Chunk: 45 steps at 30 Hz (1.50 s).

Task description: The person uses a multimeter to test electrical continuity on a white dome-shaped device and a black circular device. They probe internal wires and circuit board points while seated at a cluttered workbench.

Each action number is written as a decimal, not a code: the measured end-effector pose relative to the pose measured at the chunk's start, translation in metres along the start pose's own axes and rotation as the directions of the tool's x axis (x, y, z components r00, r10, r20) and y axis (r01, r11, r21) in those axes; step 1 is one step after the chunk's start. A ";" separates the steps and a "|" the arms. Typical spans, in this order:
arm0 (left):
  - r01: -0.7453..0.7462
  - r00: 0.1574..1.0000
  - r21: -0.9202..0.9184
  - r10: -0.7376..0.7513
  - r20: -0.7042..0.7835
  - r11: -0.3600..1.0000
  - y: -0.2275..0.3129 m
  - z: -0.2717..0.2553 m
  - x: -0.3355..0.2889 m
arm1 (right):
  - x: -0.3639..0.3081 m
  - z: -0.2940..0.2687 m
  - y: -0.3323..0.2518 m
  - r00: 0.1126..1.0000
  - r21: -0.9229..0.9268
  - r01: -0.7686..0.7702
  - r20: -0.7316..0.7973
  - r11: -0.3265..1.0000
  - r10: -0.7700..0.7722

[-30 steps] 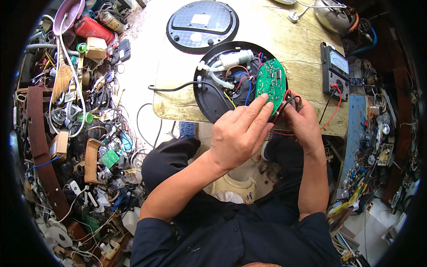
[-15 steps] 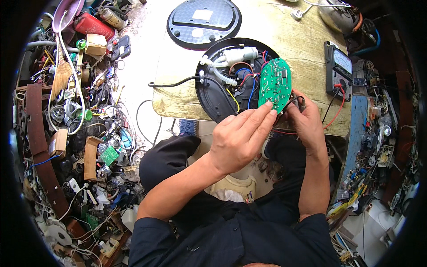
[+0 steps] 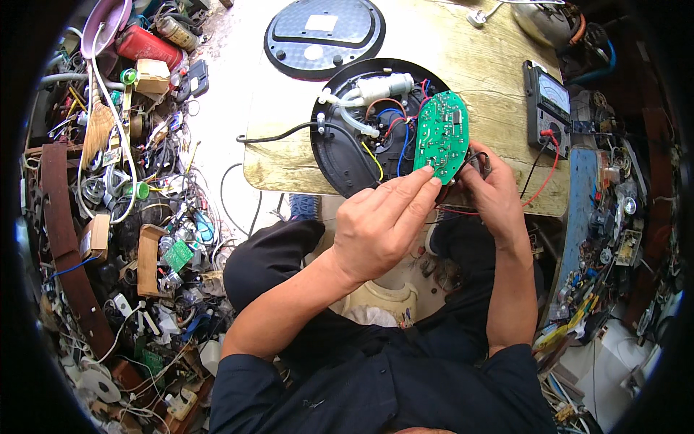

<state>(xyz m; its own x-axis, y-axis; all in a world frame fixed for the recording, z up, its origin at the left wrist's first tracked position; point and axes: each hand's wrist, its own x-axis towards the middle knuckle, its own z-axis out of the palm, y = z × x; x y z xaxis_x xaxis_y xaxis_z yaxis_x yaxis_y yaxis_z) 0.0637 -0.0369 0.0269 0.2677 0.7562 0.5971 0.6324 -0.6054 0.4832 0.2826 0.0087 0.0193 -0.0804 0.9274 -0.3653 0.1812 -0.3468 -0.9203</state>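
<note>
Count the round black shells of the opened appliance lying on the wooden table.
2: the closed cover at the table's far edge; the open base holding wires and tubing nearer the person, beside the green circuit board.

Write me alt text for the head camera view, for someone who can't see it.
Seen from above, a seated person's left hand and right hand hold a green circuit board at the edge of an opened round black appliance full of coloured wires on a wooden table. An analog multimeter and the detached round cover lie nearby; electronic scrap covers the floor at left.
</note>
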 end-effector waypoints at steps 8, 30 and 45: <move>-0.025 1.000 0.012 0.025 0.002 1.000 0.000 0.000 -0.001 | 0.001 0.002 -0.003 0.999 0.150 -0.042 0.017 0.988 0.040; -0.055 0.998 0.056 0.055 0.006 0.997 0.005 -0.003 -0.002 | -0.004 0.003 -0.010 0.998 0.157 -0.062 0.033 0.986 0.057; -0.042 0.998 -0.034 0.041 -0.042 0.999 0.000 -0.006 -0.003 | -0.003 0.010 -0.012 0.993 0.300 -0.113 0.057 0.947 0.100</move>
<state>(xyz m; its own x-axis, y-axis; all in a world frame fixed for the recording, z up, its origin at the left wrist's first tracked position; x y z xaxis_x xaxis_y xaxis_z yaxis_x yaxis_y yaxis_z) 0.0580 -0.0403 0.0292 0.2627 0.7199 0.6425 0.5951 -0.6450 0.4794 0.2706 0.0090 0.0298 -0.1172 0.8785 -0.4632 -0.1129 -0.4752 -0.8726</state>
